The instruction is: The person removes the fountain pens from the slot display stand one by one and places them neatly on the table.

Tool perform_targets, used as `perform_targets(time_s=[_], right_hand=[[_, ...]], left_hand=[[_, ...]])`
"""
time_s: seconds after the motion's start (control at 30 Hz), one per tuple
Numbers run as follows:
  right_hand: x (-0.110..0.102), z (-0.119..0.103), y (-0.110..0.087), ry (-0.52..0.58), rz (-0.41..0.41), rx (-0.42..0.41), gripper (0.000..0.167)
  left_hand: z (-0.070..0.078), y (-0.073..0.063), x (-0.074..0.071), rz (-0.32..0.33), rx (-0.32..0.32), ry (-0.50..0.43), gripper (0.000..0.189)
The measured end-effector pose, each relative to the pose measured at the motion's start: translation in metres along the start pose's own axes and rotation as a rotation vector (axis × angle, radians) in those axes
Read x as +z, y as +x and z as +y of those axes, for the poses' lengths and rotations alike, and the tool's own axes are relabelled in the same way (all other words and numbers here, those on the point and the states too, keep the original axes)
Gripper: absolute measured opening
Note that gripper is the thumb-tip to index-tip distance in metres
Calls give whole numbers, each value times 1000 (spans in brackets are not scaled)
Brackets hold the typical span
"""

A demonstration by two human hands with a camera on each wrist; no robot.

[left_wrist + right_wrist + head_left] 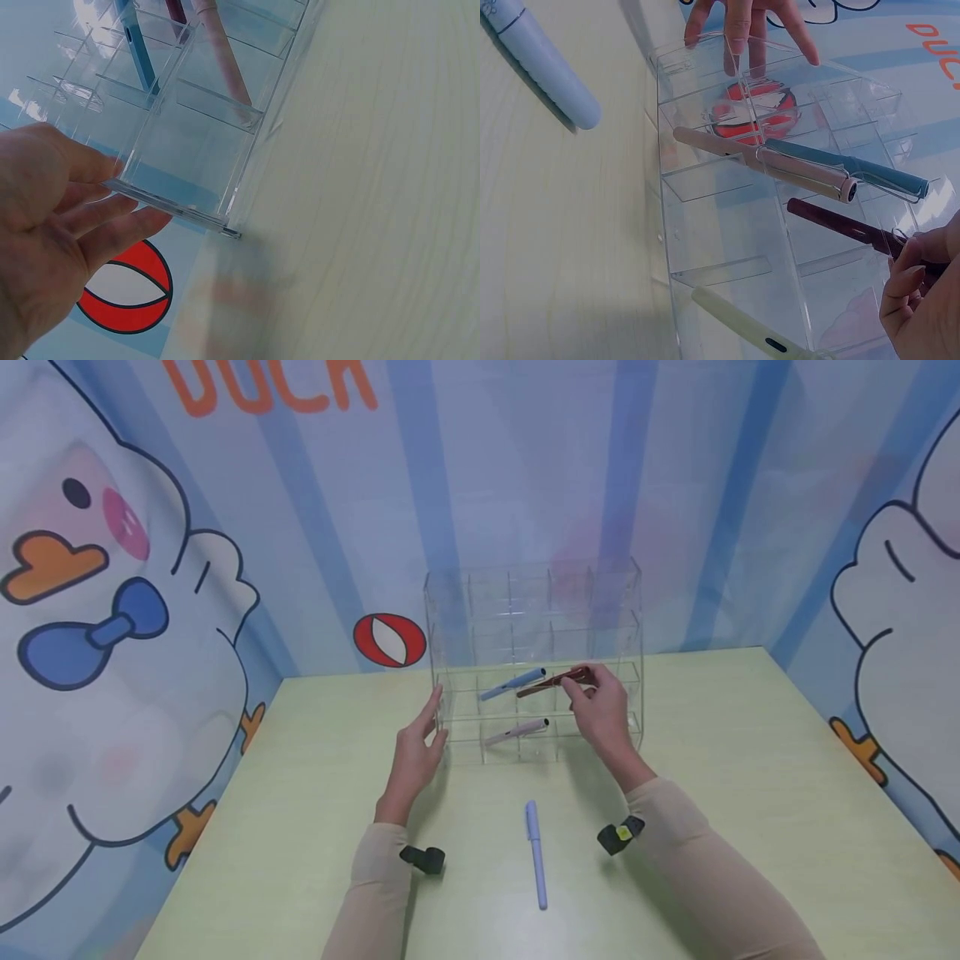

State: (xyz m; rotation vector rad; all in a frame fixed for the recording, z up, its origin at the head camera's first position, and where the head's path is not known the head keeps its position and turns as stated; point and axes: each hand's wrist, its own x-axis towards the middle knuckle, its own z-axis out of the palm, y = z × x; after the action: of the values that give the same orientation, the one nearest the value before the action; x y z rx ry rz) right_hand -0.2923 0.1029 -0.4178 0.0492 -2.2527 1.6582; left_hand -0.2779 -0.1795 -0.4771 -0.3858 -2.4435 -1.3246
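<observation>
A clear acrylic pen rack (532,635) with tiered compartments stands at the back of the table. My left hand (416,756) holds its left side panel, the thumb near the front edge and the fingers along the outside. My right hand (602,706) pinches a dark red fountain pen (840,225) by its capped end, and the pen slants over the rack. To its left, a blue fountain pen (513,684) rests in the rack. Lower down lies a pale pink fountain pen (517,732). A pale green pen (739,319) shows in the right wrist view, its far end cut off.
A lavender pen (536,854) lies on the pale wooden table (285,827), between my forearms and in front of the rack. Behind the rack rises a blue striped backdrop (517,468) with cartoon ducks. Each wrist wears a small black camera.
</observation>
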Motion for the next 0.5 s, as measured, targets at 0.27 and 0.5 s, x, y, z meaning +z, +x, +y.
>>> perform_targets(time_s=[0.27,0.5], right_hand=[[-2,-1,-1,29,8,-1,25],[-3,-2,-1,58,32,-14,24]], left_hand=[[0,0,0,-2,-16,1,81],[1,0,0,-1,-8,3,80]])
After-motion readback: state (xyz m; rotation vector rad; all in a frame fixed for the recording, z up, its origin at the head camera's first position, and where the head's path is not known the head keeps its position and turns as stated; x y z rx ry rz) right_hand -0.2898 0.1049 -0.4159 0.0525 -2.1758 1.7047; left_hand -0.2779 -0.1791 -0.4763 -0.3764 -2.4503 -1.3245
